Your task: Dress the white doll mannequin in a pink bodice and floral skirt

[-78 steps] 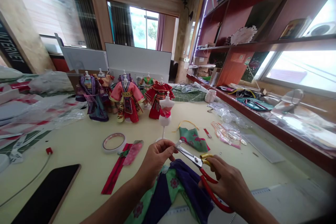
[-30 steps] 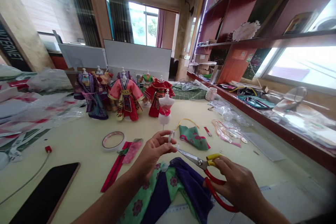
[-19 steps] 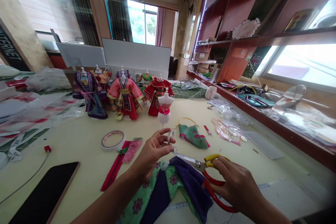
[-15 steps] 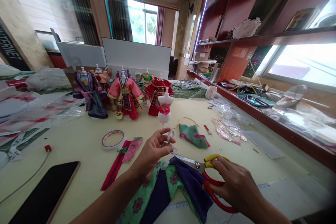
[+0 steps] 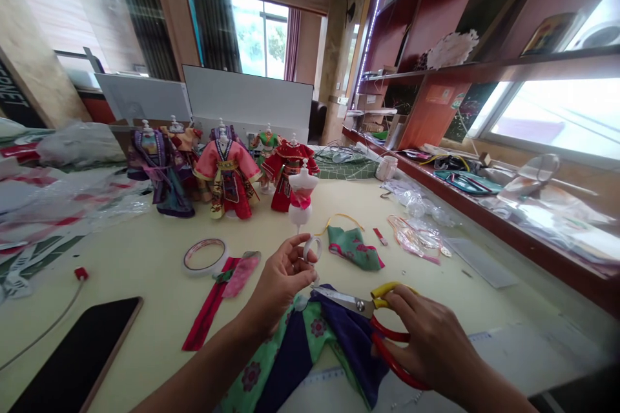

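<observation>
Pinched in the fingers of my left hand (image 5: pixel 285 274) is a small roll of white tape (image 5: pixel 307 250), with a short end at the fingertips. My right hand (image 5: pixel 429 335) grips scissors (image 5: pixel 361 304) with yellow and red handles. Their blades point left, the tips close to the tape end and my left fingertips. Below both hands lies a doll-sized garment (image 5: pixel 318 328), green with flowers and dark purple panels; my left hand and forearm hide part of it. A small white mannequin (image 5: pixel 301 213) with a pink wrap stands just beyond my left hand.
Several dressed doll mannequins (image 5: pixel 227 174) stand at the back. Left of my hands are a larger tape roll (image 5: pixel 186 264), red and pink fabric strips (image 5: pixel 210 303) and a phone (image 5: pixel 77 355). To the right lie a green fabric piece (image 5: pixel 356 248) and a bundle of cords (image 5: pixel 416 239).
The view has shifted slightly. The small tape roll has turned a little in my left fingers, showing more of its ring. Both hands keep their grips, and the scissor tips stay near the tape end.
</observation>
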### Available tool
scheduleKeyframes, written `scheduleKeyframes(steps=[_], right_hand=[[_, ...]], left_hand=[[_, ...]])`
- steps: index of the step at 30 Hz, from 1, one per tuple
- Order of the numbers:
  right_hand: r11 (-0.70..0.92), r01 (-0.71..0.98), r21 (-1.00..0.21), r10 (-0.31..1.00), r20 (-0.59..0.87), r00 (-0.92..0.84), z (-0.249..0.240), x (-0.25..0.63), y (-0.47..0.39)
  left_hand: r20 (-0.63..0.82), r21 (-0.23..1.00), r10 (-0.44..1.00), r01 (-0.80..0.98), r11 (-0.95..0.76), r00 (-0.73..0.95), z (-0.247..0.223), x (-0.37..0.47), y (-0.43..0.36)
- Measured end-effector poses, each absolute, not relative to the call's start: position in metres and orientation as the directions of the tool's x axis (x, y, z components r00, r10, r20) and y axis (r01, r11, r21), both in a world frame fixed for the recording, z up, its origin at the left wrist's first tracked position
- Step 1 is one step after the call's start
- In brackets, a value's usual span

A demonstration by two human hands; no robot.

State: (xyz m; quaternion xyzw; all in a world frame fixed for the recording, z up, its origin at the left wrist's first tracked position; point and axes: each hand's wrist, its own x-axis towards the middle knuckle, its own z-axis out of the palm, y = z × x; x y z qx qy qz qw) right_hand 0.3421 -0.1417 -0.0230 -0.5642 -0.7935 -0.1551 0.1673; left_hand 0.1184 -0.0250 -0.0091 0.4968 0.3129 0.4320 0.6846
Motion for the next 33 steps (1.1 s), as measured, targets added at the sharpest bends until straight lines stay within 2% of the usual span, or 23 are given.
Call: scheduleKeyframes(steps=[4,10,14,18,21,27,33], right_hand=[[0.294,0.956,0.005,0.869,0.416,-0.269,-0.020,0.339,-0.148],[0.258,0.965,0.038,0.864,0.438,-0.248,-0.034,0.352,-0.168],[0.108,0.994,0.002,0.875,0.474,-0.096,-0.046,0.383,-0.181],[-0.058,0.997,-0.053,0.912,0.402,0.074,-0.054,0.415,-0.190],[-0.112,0.990,-0.081,0.930,0.343,0.133,-0.062,0.427,-0.192],[-0.122,0.980,-0.154,0.933,0.318,0.166,-0.076,0.433,-0.190],[0.009,0.988,-0.155,0.947,0.318,0.042,-0.076,0.447,-0.186]], left_hand=[[0.042,0.951,0.910,-0.295,0.090,0.413,-0.013,0.121,-0.027],[0.066,0.953,0.938,-0.299,0.041,0.341,-0.013,0.121,-0.026],[0.064,0.959,0.942,-0.280,0.033,0.329,-0.014,0.121,-0.026],[0.065,0.960,0.938,-0.279,0.034,0.340,-0.017,0.120,-0.026],[0.064,0.962,0.933,-0.271,0.037,0.355,-0.018,0.119,-0.026],[0.061,0.967,0.921,-0.250,0.040,0.384,-0.019,0.116,-0.030],[0.091,0.951,0.909,-0.305,0.041,0.407,-0.020,0.116,-0.030]])
